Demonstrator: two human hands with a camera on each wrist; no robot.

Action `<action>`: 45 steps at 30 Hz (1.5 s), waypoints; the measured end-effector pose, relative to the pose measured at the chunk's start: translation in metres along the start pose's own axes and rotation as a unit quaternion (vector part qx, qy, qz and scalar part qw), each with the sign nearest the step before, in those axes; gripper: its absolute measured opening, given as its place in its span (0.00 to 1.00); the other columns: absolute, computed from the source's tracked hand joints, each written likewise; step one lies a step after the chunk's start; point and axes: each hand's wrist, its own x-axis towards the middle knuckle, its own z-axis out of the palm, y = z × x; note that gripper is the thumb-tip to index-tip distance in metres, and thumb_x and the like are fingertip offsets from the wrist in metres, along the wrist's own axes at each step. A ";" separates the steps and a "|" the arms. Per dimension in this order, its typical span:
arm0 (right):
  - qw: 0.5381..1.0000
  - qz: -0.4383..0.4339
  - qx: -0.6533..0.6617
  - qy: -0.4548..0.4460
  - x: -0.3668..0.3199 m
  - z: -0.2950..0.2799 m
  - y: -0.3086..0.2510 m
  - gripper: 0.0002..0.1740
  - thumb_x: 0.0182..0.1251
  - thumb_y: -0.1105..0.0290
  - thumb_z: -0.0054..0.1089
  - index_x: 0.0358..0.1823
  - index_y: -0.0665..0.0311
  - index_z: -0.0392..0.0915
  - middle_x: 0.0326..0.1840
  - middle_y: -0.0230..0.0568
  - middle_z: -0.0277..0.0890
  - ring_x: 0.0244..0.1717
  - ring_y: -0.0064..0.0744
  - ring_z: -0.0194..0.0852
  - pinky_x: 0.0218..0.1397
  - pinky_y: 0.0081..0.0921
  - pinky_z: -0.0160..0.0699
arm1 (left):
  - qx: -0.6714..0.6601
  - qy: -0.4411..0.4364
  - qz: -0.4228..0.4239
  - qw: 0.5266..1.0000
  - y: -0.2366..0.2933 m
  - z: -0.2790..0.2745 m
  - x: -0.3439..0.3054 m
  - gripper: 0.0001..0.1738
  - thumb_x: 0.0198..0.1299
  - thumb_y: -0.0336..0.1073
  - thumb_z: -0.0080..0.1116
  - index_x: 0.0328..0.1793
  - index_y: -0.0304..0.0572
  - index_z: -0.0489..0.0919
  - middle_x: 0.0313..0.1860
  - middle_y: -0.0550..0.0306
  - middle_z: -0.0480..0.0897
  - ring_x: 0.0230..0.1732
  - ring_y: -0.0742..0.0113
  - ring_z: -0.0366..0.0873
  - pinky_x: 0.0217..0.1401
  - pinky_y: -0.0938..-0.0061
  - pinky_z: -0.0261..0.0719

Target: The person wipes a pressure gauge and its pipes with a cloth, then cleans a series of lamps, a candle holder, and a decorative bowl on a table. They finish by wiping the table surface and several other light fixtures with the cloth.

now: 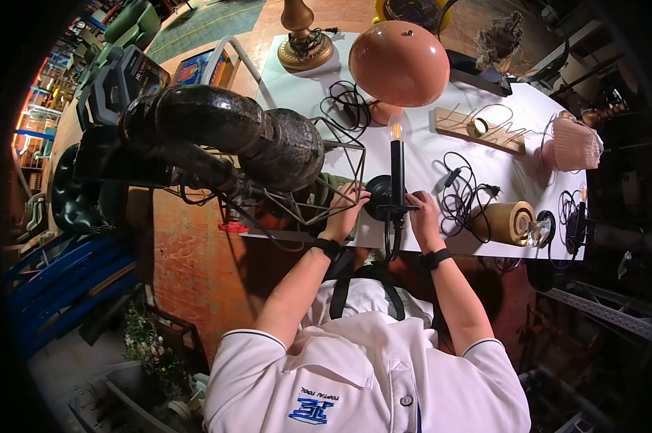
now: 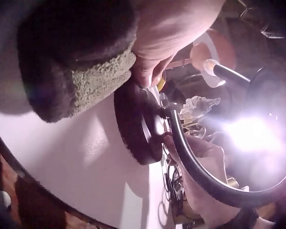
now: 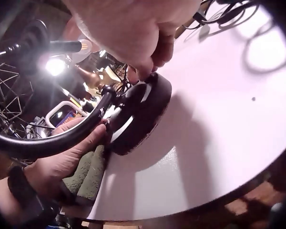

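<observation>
A black wall lamp with a round base [image 1: 379, 197], a curved arm [image 2: 195, 176] and a candle-shaped bulb [image 1: 396, 128] stands at the white table's near edge. My left hand [image 1: 346, 213] pinches the base's left side with the fingertips, a folded green cloth [image 3: 88, 176] lying against this hand. On the opposite side my right hand [image 1: 424, 216] grips the base edge with bent fingers, seen from above in the right wrist view [image 3: 124, 33]. The base [image 3: 143, 114] is tilted on its edge over the table. The palms hide part of each grip.
A black metal sculpture on a wire frame [image 1: 283, 148] rises at the left. Beyond the lamp are a pink dome lamp [image 1: 399, 63], a brass base [image 1: 304, 54] and a wooden block [image 1: 481, 130]. Coiled cables [image 1: 464, 195] and a gold cylinder [image 1: 505, 222] lie to the right.
</observation>
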 end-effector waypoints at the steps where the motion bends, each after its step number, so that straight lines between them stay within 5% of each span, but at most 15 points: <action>1: 1.000 0.021 -0.001 -0.010 0.000 0.001 -0.001 0.11 0.51 0.80 0.58 0.38 0.67 0.82 0.38 0.45 0.75 0.44 0.47 0.74 0.47 0.37 0.73 | 0.000 -0.001 -0.001 1.000 -0.002 0.000 0.000 0.09 0.52 0.29 0.63 0.41 0.40 0.83 0.44 0.52 0.79 0.49 0.52 0.74 0.52 0.62 0.72; 7: 0.999 0.037 0.006 -0.002 -0.003 0.004 0.006 0.16 0.51 0.79 0.62 0.44 0.67 0.80 0.42 0.47 0.75 0.45 0.48 0.74 0.48 0.37 0.73 | 0.023 -0.002 0.067 0.997 0.021 -0.018 -0.005 0.24 0.50 0.32 0.66 0.55 0.40 0.76 0.51 0.45 0.75 0.53 0.47 0.71 0.53 0.61 0.71; 9: 0.999 0.039 0.011 0.008 -0.006 0.001 0.005 0.17 0.52 0.77 0.63 0.46 0.67 0.79 0.42 0.48 0.74 0.46 0.48 0.74 0.48 0.37 0.73 | 0.148 0.023 0.022 0.988 0.027 -0.024 -0.011 0.32 0.49 0.34 0.65 0.61 0.35 0.69 0.53 0.40 0.73 0.54 0.43 0.69 0.53 0.58 0.70; 12: 0.999 0.049 0.012 0.020 -0.012 -0.003 0.002 0.16 0.57 0.73 0.64 0.48 0.67 0.79 0.43 0.48 0.74 0.45 0.49 0.74 0.47 0.37 0.74 | 0.193 -0.050 -0.070 0.977 0.027 -0.028 -0.015 0.31 0.48 0.32 0.63 0.59 0.32 0.68 0.53 0.37 0.72 0.54 0.40 0.69 0.53 0.56 0.69; 18: 0.993 0.064 0.058 0.080 -0.016 -0.016 -0.003 0.12 0.62 0.73 0.62 0.47 0.66 0.79 0.42 0.44 0.75 0.34 0.38 0.74 0.38 0.31 0.74 | 0.137 0.000 0.040 0.990 0.012 -0.034 -0.019 0.25 0.51 0.28 0.56 0.57 0.31 0.67 0.40 0.33 0.75 0.46 0.35 0.74 0.47 0.51 0.72; 21: 0.985 0.065 0.059 0.151 -0.015 -0.035 -0.010 0.11 0.61 0.76 0.62 0.46 0.64 0.80 0.39 0.41 0.76 0.28 0.30 0.72 0.32 0.24 0.72 | 0.170 0.005 -0.067 0.983 0.043 -0.049 -0.022 0.25 0.49 0.24 0.57 0.57 0.31 0.69 0.48 0.35 0.75 0.54 0.35 0.71 0.54 0.51 0.70; 22: 0.981 0.063 0.062 0.172 -0.015 -0.044 -0.014 0.11 0.61 0.77 0.62 0.45 0.64 0.80 0.38 0.40 0.76 0.28 0.29 0.72 0.31 0.24 0.73 | 0.172 -0.004 -0.002 0.985 0.066 -0.066 -0.029 0.23 0.50 0.26 0.57 0.55 0.35 0.70 0.50 0.39 0.73 0.52 0.40 0.71 0.51 0.53 0.71; 26: 0.972 0.009 0.082 0.221 -0.015 -0.091 -0.047 0.12 0.60 0.82 0.60 0.45 0.67 0.81 0.39 0.40 0.77 0.31 0.28 0.75 0.34 0.21 0.74 | 0.169 -0.080 -0.063 0.980 0.105 -0.096 -0.042 0.26 0.53 0.25 0.56 0.60 0.38 0.69 0.57 0.40 0.72 0.56 0.42 0.71 0.55 0.56 0.71; 31: 0.964 0.003 0.176 0.199 -0.024 -0.139 -0.098 0.10 0.61 0.85 0.56 0.44 0.71 0.80 0.38 0.41 0.78 0.35 0.27 0.78 0.39 0.19 0.75 | 0.101 -0.111 -0.004 0.989 0.170 -0.133 -0.047 0.32 0.53 0.23 0.55 0.67 0.39 0.63 0.55 0.40 0.73 0.56 0.39 0.72 0.61 0.58 0.70; 36: 0.919 0.004 0.394 -0.017 -0.043 -0.174 -0.139 0.09 0.61 0.83 0.54 0.41 0.74 0.80 0.37 0.44 0.80 0.37 0.29 0.79 0.41 0.22 0.76 | 0.039 -0.114 0.094 0.988 0.225 -0.163 -0.050 0.32 0.52 0.22 0.57 0.66 0.41 0.66 0.53 0.42 0.75 0.50 0.41 0.75 0.53 0.61 0.76; 40: 0.904 -0.004 0.414 -0.109 -0.055 -0.188 -0.169 0.15 0.65 0.75 0.55 0.52 0.73 0.76 0.41 0.45 0.81 0.43 0.29 0.81 0.50 0.24 0.76 | -0.103 -0.091 0.202 0.970 0.255 -0.177 -0.044 0.34 0.49 0.19 0.63 0.64 0.38 0.65 0.52 0.42 0.76 0.50 0.45 0.77 0.53 0.62 0.76; 41: 0.875 0.005 0.469 -0.118 -0.062 -0.182 -0.165 0.25 0.67 0.70 0.56 0.63 0.73 0.67 0.55 0.47 0.76 0.53 0.30 0.77 0.57 0.26 0.73 | -0.163 -0.101 0.235 0.953 0.259 -0.168 -0.037 0.34 0.51 0.19 0.62 0.65 0.37 0.63 0.53 0.41 0.75 0.52 0.44 0.76 0.55 0.62 0.76; 42: 0.837 0.014 0.544 -0.058 -0.066 -0.177 -0.174 0.36 0.69 0.62 0.57 0.71 0.72 0.54 0.68 0.48 0.63 0.64 0.33 0.68 0.63 0.29 0.69 | -0.183 -0.140 0.289 0.929 0.266 -0.160 -0.025 0.35 0.52 0.18 0.62 0.67 0.37 0.62 0.55 0.42 0.74 0.55 0.47 0.75 0.56 0.63 0.75; 44: 0.845 0.015 0.534 0.018 -0.071 -0.175 -0.177 0.45 0.68 0.49 0.56 0.74 0.70 0.45 0.72 0.48 0.56 0.68 0.34 0.62 0.65 0.30 0.66 | -0.338 -0.269 0.225 0.873 0.277 -0.131 -0.014 0.35 0.53 0.16 0.57 0.68 0.37 0.60 0.56 0.44 0.73 0.57 0.52 0.75 0.58 0.67 0.74; 45: 0.850 0.105 0.516 0.023 -0.091 -0.163 -0.150 0.49 0.66 0.41 0.53 0.73 0.69 0.45 0.68 0.46 0.60 0.65 0.34 0.64 0.64 0.31 0.68 | -0.352 -0.309 0.222 0.855 0.278 -0.112 -0.007 0.35 0.54 0.15 0.55 0.69 0.38 0.60 0.56 0.45 0.73 0.57 0.56 0.74 0.58 0.69 0.73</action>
